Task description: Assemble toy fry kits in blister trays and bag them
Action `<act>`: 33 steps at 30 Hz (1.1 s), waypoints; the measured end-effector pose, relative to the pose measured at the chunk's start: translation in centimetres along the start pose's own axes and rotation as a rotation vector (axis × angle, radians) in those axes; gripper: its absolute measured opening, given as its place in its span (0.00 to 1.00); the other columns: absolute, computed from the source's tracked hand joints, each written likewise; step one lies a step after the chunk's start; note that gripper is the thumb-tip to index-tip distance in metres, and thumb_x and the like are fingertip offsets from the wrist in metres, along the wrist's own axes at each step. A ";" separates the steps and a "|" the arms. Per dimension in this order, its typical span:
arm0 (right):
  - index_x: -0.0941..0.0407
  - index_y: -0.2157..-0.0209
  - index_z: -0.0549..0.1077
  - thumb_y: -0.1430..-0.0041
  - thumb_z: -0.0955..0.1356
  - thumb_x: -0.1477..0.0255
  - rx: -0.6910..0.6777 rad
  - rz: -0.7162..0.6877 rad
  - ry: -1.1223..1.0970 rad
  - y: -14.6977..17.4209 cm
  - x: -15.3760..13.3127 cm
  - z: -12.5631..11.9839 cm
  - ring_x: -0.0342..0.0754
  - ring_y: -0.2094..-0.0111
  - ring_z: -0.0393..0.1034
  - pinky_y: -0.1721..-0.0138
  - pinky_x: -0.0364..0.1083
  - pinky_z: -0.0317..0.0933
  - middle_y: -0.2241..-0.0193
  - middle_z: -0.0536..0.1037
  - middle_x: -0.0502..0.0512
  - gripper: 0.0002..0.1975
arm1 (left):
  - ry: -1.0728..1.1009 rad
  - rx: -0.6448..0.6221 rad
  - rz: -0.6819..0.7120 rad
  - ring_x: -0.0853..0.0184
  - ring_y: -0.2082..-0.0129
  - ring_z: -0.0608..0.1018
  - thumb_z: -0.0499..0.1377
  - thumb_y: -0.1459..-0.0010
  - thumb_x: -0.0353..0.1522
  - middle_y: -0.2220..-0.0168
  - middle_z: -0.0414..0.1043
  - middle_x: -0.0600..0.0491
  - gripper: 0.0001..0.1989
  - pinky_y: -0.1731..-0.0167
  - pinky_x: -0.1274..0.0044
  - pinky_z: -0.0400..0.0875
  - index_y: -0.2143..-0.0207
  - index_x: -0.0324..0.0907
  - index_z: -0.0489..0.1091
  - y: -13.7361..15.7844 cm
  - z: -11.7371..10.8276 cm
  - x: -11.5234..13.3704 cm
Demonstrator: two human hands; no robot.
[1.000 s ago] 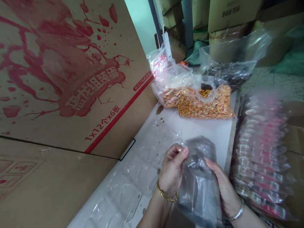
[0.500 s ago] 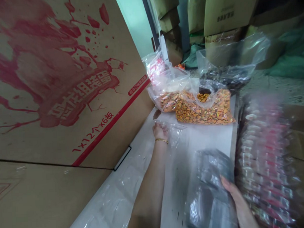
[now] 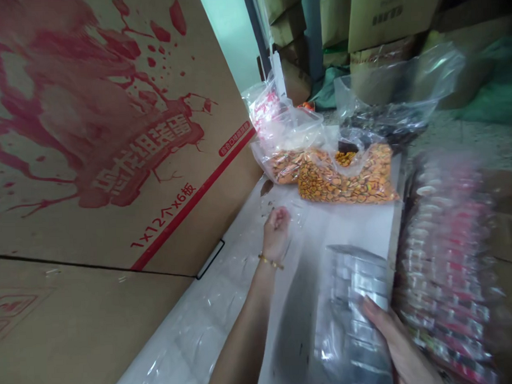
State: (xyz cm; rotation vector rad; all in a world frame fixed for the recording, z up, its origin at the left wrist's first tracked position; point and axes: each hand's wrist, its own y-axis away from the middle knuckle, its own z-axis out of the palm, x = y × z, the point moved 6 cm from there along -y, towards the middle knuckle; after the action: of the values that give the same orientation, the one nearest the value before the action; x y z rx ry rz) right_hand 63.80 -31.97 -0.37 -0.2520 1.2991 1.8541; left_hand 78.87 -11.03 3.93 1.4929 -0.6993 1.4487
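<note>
My right hand [image 3: 386,327] grips a stack of clear plastic trays [image 3: 348,306] by its right edge, thumb on top. The stack is tilted over the white tabletop [image 3: 293,302]. Farther out, my left hand [image 3: 277,229], with a gold-coloured bracelet at the wrist, is closed with its fingers curled; what they hold, if anything, is hidden. Thin clear plastic [image 3: 298,217] lies close to those fingers, with a few small dark bits beside it. Beyond it stands an open clear bag of small orange pieces [image 3: 343,183].
A large printed carton [image 3: 112,163] walls off the left side. Clear moulded plastic [image 3: 189,334] lies along its base. On the right are rows of packed pink-and-clear packages [image 3: 451,263]. A bag of dark pieces [image 3: 383,123] and stacked cartons [image 3: 393,19] stand behind.
My left hand has drawn slightly back toward me and right, away from the clear plastic. The tray stack in my right hand has turned, so its moulded rows show more clearly.
</note>
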 end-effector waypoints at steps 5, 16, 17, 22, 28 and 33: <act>0.53 0.51 0.71 0.59 0.76 0.56 -0.149 -0.278 0.135 0.6 -1.5 2.0 0.58 0.53 0.71 0.52 0.51 0.65 0.56 0.78 0.57 0.32 | -0.310 -0.638 0.002 0.69 0.67 0.68 0.61 0.45 0.37 0.71 0.68 0.53 0.10 0.64 0.78 0.62 0.71 0.39 0.70 12.8 2.6 2.0; 0.53 0.52 0.73 0.51 0.73 0.60 -0.383 -0.015 -0.089 5.4 -0.9 2.3 0.56 0.56 0.72 0.56 0.51 0.66 0.58 0.78 0.55 0.25 | 0.055 -0.344 -0.134 0.76 0.78 0.60 0.68 0.55 0.36 0.80 0.59 0.58 0.20 0.74 0.82 0.55 0.80 0.38 0.59 18.6 3.1 1.6; 0.55 0.54 0.74 0.50 0.72 0.60 -0.395 0.019 -0.134 5.8 -1.0 1.9 0.57 0.58 0.73 0.56 0.52 0.67 0.59 0.79 0.56 0.23 | 0.102 -0.341 -0.145 0.77 0.78 0.59 0.68 0.55 0.36 0.80 0.57 0.59 0.21 0.75 0.82 0.55 0.80 0.38 0.57 19.2 3.6 1.6; 0.58 0.67 0.79 0.52 0.72 0.56 -0.158 0.110 -0.282 6.2 -3.0 -3.6 0.59 0.66 0.76 0.61 0.54 0.70 0.70 0.81 0.57 0.18 | 0.236 -0.255 -0.115 0.78 0.79 0.61 0.65 0.50 0.40 0.78 0.57 0.59 0.19 0.76 0.83 0.59 0.76 0.39 0.59 18.8 3.8 2.3; 0.44 0.67 0.79 0.59 0.76 0.58 0.418 -0.311 -0.282 6.4 -10.4 -15.3 0.55 0.62 0.75 0.58 0.49 0.68 0.60 0.80 0.49 0.14 | 0.345 0.052 -0.059 0.70 0.69 0.74 0.68 0.56 0.40 0.68 0.67 0.55 0.20 0.69 0.77 0.71 0.70 0.40 0.61 10.4 3.0 -2.2; 0.39 0.65 0.77 0.58 0.75 0.54 0.456 -0.307 -0.315 7.0 -10.5 -17.0 0.56 0.62 0.75 0.59 0.50 0.70 0.57 0.78 0.47 0.16 | 0.271 0.057 -0.116 0.70 0.70 0.75 0.64 0.50 0.43 0.71 0.67 0.54 0.19 0.66 0.75 0.71 0.72 0.40 0.59 5.6 6.7 -7.9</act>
State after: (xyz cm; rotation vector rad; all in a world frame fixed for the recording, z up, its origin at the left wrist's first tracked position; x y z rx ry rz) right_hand 60.48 -52.60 2.99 0.0799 1.3330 1.2430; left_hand 75.85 -20.87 -1.81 1.3237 -0.4036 1.5541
